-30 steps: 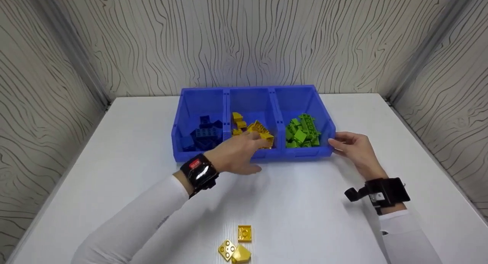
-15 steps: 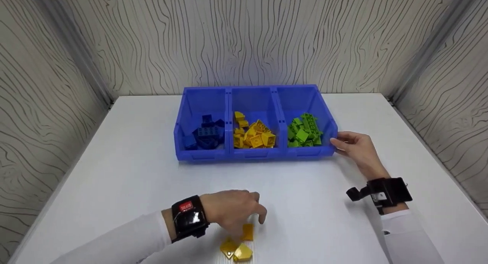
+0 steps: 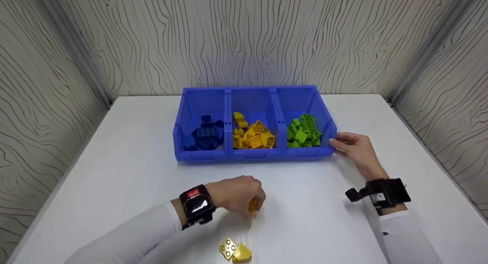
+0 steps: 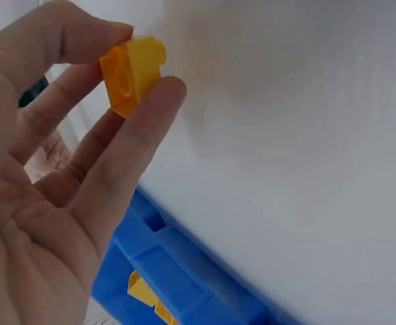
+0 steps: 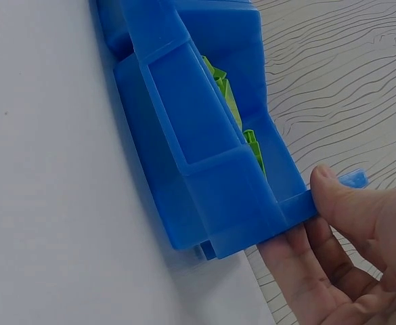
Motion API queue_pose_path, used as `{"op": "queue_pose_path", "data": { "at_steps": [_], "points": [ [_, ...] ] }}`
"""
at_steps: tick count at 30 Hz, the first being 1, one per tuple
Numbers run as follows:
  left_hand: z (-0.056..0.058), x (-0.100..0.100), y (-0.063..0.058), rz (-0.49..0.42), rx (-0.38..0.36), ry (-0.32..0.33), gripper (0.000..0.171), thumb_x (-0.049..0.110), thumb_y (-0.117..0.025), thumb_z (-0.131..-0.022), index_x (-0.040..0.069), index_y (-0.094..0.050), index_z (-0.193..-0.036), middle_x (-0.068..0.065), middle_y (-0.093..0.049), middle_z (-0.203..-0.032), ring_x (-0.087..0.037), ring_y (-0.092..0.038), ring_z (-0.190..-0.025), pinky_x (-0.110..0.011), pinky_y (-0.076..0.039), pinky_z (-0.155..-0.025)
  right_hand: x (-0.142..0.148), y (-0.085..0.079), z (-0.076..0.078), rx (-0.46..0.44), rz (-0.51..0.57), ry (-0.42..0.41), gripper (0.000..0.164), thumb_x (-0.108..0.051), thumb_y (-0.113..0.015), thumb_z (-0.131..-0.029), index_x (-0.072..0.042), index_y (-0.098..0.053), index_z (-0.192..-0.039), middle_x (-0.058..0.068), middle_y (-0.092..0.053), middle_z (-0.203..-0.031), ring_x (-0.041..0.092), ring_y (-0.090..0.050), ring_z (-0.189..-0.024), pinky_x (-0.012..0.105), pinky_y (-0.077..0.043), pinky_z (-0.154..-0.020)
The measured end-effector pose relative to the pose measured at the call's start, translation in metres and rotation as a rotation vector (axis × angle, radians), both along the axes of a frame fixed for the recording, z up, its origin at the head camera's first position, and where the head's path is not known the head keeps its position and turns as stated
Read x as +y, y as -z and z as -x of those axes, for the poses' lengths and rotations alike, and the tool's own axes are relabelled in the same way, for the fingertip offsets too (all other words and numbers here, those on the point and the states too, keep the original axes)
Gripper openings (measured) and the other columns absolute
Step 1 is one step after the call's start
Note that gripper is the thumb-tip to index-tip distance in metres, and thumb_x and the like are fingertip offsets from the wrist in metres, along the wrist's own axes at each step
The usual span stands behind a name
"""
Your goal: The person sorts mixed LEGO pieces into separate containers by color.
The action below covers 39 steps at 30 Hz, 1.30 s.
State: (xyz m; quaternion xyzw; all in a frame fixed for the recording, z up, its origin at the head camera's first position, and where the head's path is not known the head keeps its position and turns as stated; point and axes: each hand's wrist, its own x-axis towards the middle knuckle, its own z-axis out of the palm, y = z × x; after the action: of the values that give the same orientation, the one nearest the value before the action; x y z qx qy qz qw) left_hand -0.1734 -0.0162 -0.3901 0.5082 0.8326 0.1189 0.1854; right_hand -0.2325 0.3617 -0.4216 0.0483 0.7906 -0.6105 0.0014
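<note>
My left hand (image 3: 238, 195) pinches a yellow toy brick (image 4: 131, 73) between thumb and fingertips, above the white table in front of the bin. In the left wrist view the brick's hollow underside and one rounded stud show. My right hand (image 3: 356, 151) grips the right side wall of the blue three-compartment bin (image 3: 253, 154), thumb on the rim and fingers beneath it in the right wrist view. Yellow bricks (image 3: 253, 136) fill the bin's middle compartment. Two more yellow pieces lie close together near the table's front edge: a square studded brick (image 3: 228, 248) and a sloped brick (image 3: 242, 253).
Dark blue bricks (image 3: 207, 133) lie in the bin's left compartment and green bricks (image 3: 303, 132) in the right one. The bin stands toward the back of the white table (image 3: 126, 161). Wood-grain panels (image 3: 244, 39) enclose the back and sides.
My left hand came back from the middle compartment to the loose yellow bricks, picked up the square one, and moved slightly toward the bin with it. The right hand stays on the bin.
</note>
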Motion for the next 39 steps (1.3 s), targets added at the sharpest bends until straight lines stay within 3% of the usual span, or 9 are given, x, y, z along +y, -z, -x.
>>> {"op": "queue_pose_path", "data": {
  "at_steps": [3, 9, 15, 19, 25, 29, 33, 36, 39],
  "points": [
    [0.012, 0.002, -0.010, -0.015, 0.030, -0.063, 0.019, 0.016, -0.086, -0.071, 0.018, -0.072, -0.085, 0.007, -0.065, -0.085, -0.005, -0.055, -0.079, -0.012, -0.049, -0.067, 0.000, 0.000, 0.000, -0.008, -0.001, 0.000, 0.060, -0.028, -0.074, -0.085, 0.007, -0.054, -0.129, -0.013, -0.068, -0.095, 0.003, -0.067, -0.090, 0.021, -0.060, -0.083],
    [0.044, 0.007, -0.029, -0.069, -0.004, -0.176, 0.017, 0.011, -0.081, -0.075, 0.015, -0.074, -0.090, 0.004, -0.071, -0.088, -0.009, -0.061, -0.080, -0.016, -0.055, -0.069, 0.000, 0.000, 0.000, -0.013, 0.004, -0.001, 0.060, -0.028, -0.074, -0.085, 0.006, -0.054, -0.130, -0.013, -0.068, -0.095, 0.003, -0.067, -0.090, 0.020, -0.060, -0.083],
    [0.075, 0.005, -0.042, -0.158, 0.078, -0.272, 0.021, 0.007, -0.079, -0.075, 0.011, -0.075, -0.095, 0.000, -0.073, -0.094, -0.013, -0.064, -0.085, -0.021, -0.059, -0.074, -0.001, 0.000, -0.001, -0.012, 0.007, -0.004, 0.060, -0.028, -0.074, -0.085, 0.007, -0.054, -0.131, -0.011, -0.068, -0.097, 0.003, -0.067, -0.091, 0.022, -0.059, -0.085],
    [0.091, 0.007, -0.042, -0.173, 0.135, -0.346, 0.026, 0.006, -0.079, -0.075, 0.009, -0.075, -0.101, -0.003, -0.073, -0.104, -0.017, -0.067, -0.094, -0.027, -0.061, -0.080, -0.001, -0.001, -0.001, -0.008, -0.005, -0.004, 0.062, -0.029, -0.073, -0.086, 0.007, -0.052, -0.132, -0.011, -0.066, -0.097, 0.003, -0.067, -0.091, 0.021, -0.059, -0.085],
    [0.107, 0.020, -0.030, -0.134, 0.220, -0.405, 0.025, 0.003, -0.075, -0.081, 0.008, -0.073, -0.105, -0.006, -0.070, -0.113, -0.021, -0.066, -0.105, -0.029, -0.060, -0.088, -0.001, -0.002, -0.002, -0.009, -0.023, -0.004, 0.060, -0.031, -0.073, -0.086, 0.006, -0.053, -0.131, -0.011, -0.067, -0.097, 0.003, -0.066, -0.091, 0.021, -0.059, -0.085],
    [0.109, 0.024, -0.025, -0.109, 0.277, -0.416, 0.030, 0.003, -0.070, -0.085, 0.008, -0.070, -0.115, -0.008, -0.069, -0.118, -0.022, -0.065, -0.109, -0.031, -0.058, -0.092, 0.000, -0.001, 0.000, -0.019, -0.013, -0.001, 0.058, -0.028, -0.072, -0.087, 0.006, -0.054, -0.130, -0.011, -0.067, -0.097, 0.004, -0.067, -0.091, 0.021, -0.059, -0.086],
    [0.101, 0.020, -0.026, -0.109, 0.298, -0.390, 0.037, 0.017, -0.070, -0.088, 0.009, -0.065, -0.124, -0.009, -0.065, -0.122, -0.022, -0.063, -0.106, -0.032, -0.059, -0.090, 0.002, 0.001, 0.001, -0.027, -0.006, -0.001, 0.056, -0.025, -0.071, -0.088, 0.006, -0.053, -0.132, -0.012, -0.067, -0.096, 0.003, -0.067, -0.091, 0.022, -0.059, -0.086],
    [0.084, 0.009, -0.032, -0.116, 0.314, -0.344, 0.044, 0.029, -0.071, -0.088, 0.010, -0.061, -0.128, -0.010, -0.062, -0.124, -0.022, -0.063, -0.104, -0.033, -0.060, -0.088, 0.002, 0.001, 0.002, -0.030, -0.004, -0.006, 0.056, -0.024, -0.071, -0.088, 0.006, -0.053, -0.131, -0.012, -0.068, -0.096, 0.004, -0.067, -0.091, 0.022, -0.059, -0.086],
    [0.059, -0.003, -0.040, -0.112, 0.302, -0.287, 0.050, 0.036, -0.070, -0.088, 0.013, -0.059, -0.131, -0.009, -0.061, -0.127, -0.022, -0.063, -0.106, -0.034, -0.059, -0.088, 0.002, 0.000, 0.001, -0.024, -0.007, -0.014, 0.056, -0.024, -0.072, -0.088, 0.007, -0.053, -0.130, -0.012, -0.067, -0.096, 0.004, -0.067, -0.091, 0.022, -0.059, -0.087]
  ]
}}
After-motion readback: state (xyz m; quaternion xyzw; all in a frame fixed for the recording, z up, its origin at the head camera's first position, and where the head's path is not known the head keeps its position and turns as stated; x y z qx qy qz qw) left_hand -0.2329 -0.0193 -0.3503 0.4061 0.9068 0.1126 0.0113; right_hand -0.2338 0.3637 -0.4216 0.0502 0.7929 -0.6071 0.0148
